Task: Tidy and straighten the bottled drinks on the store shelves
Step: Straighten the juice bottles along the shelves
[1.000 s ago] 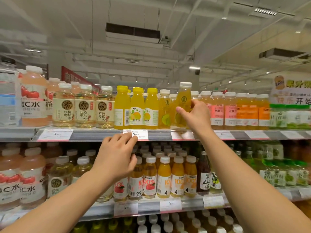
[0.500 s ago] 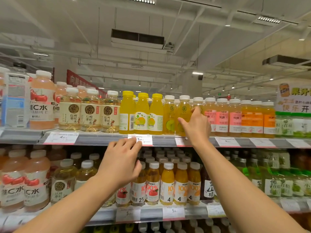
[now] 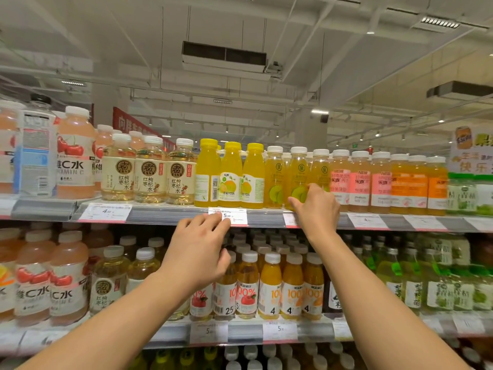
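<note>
The top-shelf price tag [image 3: 227, 216] reads "5.00"; the lower orange bottles [image 3: 293, 285] read "100%" and "4".

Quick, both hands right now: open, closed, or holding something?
Left hand: open, holding nothing, fingertips at the price tag on the shelf edge.
Right hand: fingers curled round the white-capped yellow bottle.

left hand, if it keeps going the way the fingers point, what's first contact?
Probably the 5.00 price tag on the upper shelf's front rail: the left hand points up at it, fingertips right at its lower edge. Whether they already touch is unclear; yellow-capped bottles stand behind.
</note>
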A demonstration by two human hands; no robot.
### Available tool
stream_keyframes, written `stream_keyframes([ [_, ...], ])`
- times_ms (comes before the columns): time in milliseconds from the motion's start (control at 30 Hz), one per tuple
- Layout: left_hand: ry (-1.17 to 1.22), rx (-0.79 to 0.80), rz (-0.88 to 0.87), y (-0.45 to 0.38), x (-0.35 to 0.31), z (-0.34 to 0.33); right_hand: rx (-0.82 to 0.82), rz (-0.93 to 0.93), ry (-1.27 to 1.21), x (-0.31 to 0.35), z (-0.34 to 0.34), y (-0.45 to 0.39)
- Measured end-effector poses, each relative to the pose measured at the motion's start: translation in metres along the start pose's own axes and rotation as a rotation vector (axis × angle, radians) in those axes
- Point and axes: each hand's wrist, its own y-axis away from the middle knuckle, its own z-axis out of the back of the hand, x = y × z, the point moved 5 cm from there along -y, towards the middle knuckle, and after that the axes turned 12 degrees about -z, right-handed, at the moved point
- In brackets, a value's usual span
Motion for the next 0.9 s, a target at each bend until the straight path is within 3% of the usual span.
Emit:
stream_keyframes([
  [267, 0.036, 0.027, 0.0, 0.001, -0.003, 0.005, 0.008, 0.003, 0.044, 0.002, 0.002, 0.004],
  [500, 0.059, 0.076, -0.005, 0.001, -0.004, 0.01, 0.111, -0.018, 0.052, 0.008, 0.013, 0.011],
  [733, 0.121, 0.171, -0.01, 0.005, -0.002, 0.013, 0.133, 0.224, -0.022, 0.027, 0.028, 0.072],
  [900, 0.275, 0.11, 0.017, 0.034, -0.003, 0.04, 0.45, 0.347, -0.152, 0.036, 0.03, 0.122],
])
